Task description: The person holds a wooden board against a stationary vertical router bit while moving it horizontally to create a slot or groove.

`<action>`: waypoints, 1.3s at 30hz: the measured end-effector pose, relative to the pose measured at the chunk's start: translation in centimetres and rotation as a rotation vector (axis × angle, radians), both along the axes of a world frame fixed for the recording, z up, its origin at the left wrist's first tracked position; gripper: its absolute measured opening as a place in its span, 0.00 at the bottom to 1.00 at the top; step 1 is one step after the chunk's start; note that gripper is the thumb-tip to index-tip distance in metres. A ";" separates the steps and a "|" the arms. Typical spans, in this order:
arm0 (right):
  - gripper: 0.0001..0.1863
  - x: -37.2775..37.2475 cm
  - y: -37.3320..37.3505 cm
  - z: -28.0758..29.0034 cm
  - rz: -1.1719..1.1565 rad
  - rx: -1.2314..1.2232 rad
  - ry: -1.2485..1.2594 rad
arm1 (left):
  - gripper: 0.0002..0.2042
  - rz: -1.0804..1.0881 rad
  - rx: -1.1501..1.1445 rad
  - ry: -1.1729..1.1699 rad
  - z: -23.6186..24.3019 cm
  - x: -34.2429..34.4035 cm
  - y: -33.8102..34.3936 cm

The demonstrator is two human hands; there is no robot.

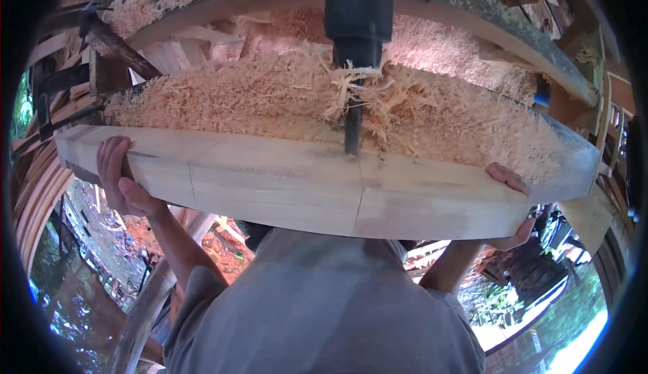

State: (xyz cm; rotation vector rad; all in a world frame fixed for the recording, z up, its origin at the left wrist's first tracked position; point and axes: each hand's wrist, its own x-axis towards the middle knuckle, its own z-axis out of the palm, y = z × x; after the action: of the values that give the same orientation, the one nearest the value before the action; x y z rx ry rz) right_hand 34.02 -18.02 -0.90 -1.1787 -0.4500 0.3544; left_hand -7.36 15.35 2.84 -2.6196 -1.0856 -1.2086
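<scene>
A long pale wooden beam (pixel 283 178) lies across the front of a machine table, with thin dark lines drawn over its near face. My left hand (pixel 125 178) is closed round its left end, fingers over the top and thumb on the near face. At the other end my right hand (pixel 516 234) grips the beam, fingertips on top and palm low by the corner; the beam hides the rest of that hand. Above the beam's middle hangs a black drill chuck (pixel 358 26). Its dark drill bit (pixel 352 130) reaches the beam's top at the far edge, with curled shavings wound round it.
Wood shavings (pixel 229 97) are heaped over the table behind the beam. The table's bare grey corner (pixel 574 171) shows at the right. A curved, dust-covered bar (pixel 520 33) arches behind. Stacked wooden strips (pixel 40 205) stand at the far left, and a pole (pixel 145 306) slants below.
</scene>
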 end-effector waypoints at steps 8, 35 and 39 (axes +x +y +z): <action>0.39 0.7 0.9 -0.2 -0.017 -0.017 -0.033 | 0.34 0.002 0.058 0.111 0.3 -0.1 0.2; 0.41 3.8 2.6 -0.6 0.063 -0.074 -0.147 | 0.40 0.040 0.139 0.165 0.2 0.2 0.9; 0.41 4.5 2.7 -0.8 0.121 -0.030 -0.156 | 0.39 0.042 0.097 0.155 0.3 0.5 1.0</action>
State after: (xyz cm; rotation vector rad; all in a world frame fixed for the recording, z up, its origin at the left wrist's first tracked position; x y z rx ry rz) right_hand 38.50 -15.32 -1.74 -1.2155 -0.6558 0.3763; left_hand -6.90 16.33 3.13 -2.5544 -1.0225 -1.0046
